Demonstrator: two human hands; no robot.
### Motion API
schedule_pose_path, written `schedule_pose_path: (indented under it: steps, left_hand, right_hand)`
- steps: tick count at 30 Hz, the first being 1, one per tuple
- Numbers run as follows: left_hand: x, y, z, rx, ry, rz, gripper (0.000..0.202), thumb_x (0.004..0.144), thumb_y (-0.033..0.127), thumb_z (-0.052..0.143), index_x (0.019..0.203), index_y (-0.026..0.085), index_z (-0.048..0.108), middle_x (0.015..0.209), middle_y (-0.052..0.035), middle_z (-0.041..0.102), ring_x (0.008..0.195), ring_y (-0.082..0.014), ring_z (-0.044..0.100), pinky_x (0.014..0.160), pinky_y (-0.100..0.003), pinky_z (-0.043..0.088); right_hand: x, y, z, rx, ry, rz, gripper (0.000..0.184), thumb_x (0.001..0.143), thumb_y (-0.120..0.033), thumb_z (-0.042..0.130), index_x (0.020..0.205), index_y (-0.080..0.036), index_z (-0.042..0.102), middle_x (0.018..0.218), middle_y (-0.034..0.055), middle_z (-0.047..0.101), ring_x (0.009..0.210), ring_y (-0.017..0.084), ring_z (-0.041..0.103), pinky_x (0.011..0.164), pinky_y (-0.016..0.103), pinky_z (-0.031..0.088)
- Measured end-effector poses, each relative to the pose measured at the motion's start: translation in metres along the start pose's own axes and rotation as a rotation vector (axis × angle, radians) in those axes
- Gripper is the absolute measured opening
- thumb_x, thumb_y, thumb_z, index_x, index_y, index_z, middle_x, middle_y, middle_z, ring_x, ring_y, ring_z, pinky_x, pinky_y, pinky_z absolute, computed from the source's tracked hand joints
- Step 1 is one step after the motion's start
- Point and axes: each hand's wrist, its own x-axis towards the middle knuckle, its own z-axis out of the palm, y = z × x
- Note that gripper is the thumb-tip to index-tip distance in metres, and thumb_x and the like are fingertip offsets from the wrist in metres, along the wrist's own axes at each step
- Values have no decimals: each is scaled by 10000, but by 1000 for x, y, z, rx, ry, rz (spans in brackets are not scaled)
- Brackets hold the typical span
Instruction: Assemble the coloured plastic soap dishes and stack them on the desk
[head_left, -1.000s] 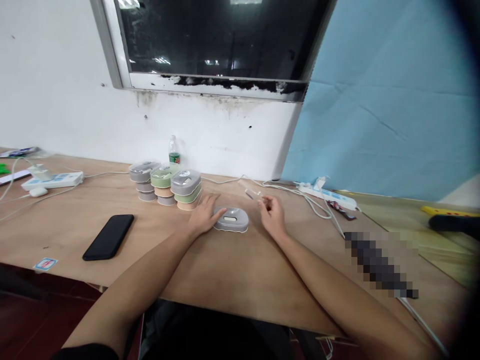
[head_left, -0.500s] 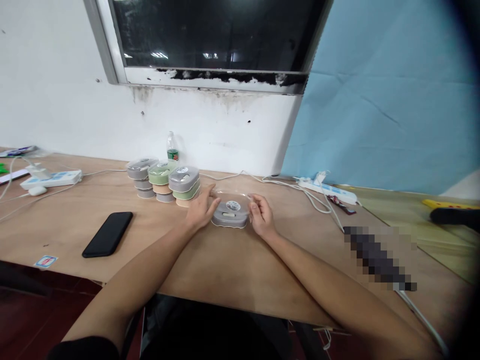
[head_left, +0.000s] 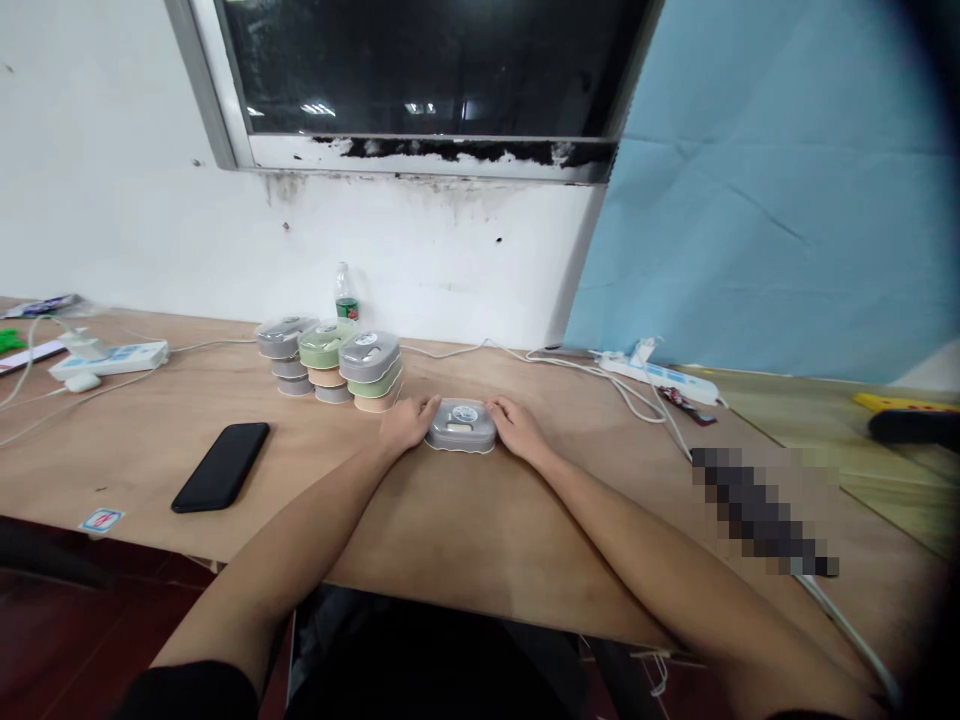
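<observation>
Clasping the grey case (head_left: pixel 460 428) between them, half-curled left grip (head_left: pixel 405 424) and right grip (head_left: pixel 517 430) press in. Its clear lid (head_left: pixel 464 411), loose earlier, now sits on.

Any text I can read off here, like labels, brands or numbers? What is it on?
Nothing reads clearly.
Round label on the grey case, between left hand and right hand: too small.
Label on bottle: blurred.
Red mark on sticker: unreadable.
Printing on power strip: too small.

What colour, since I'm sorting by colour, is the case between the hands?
Grey; the case shows best in head view.
</observation>
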Motion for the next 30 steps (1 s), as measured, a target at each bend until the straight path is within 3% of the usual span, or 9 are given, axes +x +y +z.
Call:
schedule_pose_path:
  steps: [5, 8, 11, 15, 18, 23, 26, 30]
  left_hand:
    - [-2, -3, -1, 32, -8, 25, 650, 907, 625, 177, 957, 214, 677, 928, -78, 690, 884, -234, 623, 730, -306, 446]
    - [-6, -4, -4, 17, 80, 106, 574, 909, 601, 262, 1186, 223, 592, 1116, -83, 636, 1020, -233, 585, 870, -338, 441]
    - [-9, -3, -8, -7, 134, 302, 572, 894, 580, 355, 1327, 223, 467, 1300, -87, 513, 1192, -229, 483, 1016, -361, 373]
    - [-12, 0, -9, 58, -43, 468, 677, 799, 632, 496, 1347, 238, 439, 1415, -94, 398, 1264, -277, 417, 1046, -405, 353]
    - [-12, 0, -7, 115, -88, 458, 729, 759, 642, 542, 1360, 249, 412, 1426, -101, 386, 1228, -295, 453, 1006, -417, 387]
    - [-8, -2, -3, 244, 145, 298, 638, 753, 600, 579, 1262, 224, 500, 1337, -114, 472, 1190, -299, 468, 989, -421, 375]
    - [-6, -3, -3, 312, 230, 264, 580, 780, 505, 594, 1260, 200, 481, 1352, -113, 463, 1213, -285, 441, 1000, -414, 350]
    - [-6, -3, -6, 361, 186, 272, 471, 823, 425, 555, 1249, 235, 484, 1338, -76, 496, 1178, -265, 470, 973, -418, 354]
  right_hand:
    - [0, 4, -2, -4, -40, -45, 361, 931, -411, 350, 920, -205, 646, 916, 45, 694, 835, 184, 612, 755, 265, 420]
    - [0, 5, -2, 8, -42, -60, 362, 934, -422, 347, 958, -214, 641, 944, 42, 691, 859, 188, 613, 774, 271, 425]
    - [-1, 5, -2, 15, -51, -73, 371, 941, -433, 333, 980, -221, 635, 957, 39, 688, 868, 189, 613, 771, 277, 428]
    - [-2, 3, -4, 33, -90, -80, 391, 938, -469, 338, 1046, -217, 617, 1024, 48, 677, 910, 190, 612, 797, 288, 432]
    - [-4, 3, -5, 16, -116, -85, 428, 917, -500, 376, 1174, -212, 563, 1052, 61, 663, 913, 190, 610, 802, 295, 441]
    - [-7, 0, -3, -70, -117, -96, 609, 829, -520, 539, 1344, -222, 413, 974, 40, 656, 824, 181, 601, 747, 298, 446]
    - [-8, -2, -2, -127, -129, -85, 516, 815, -473, 572, 1270, -242, 496, 986, 29, 659, 777, 168, 594, 718, 291, 437]
    - [-6, -2, -2, -157, -161, -146, 343, 829, -414, 565, 1119, -236, 605, 985, 34, 666, 794, 163, 591, 711, 278, 430]
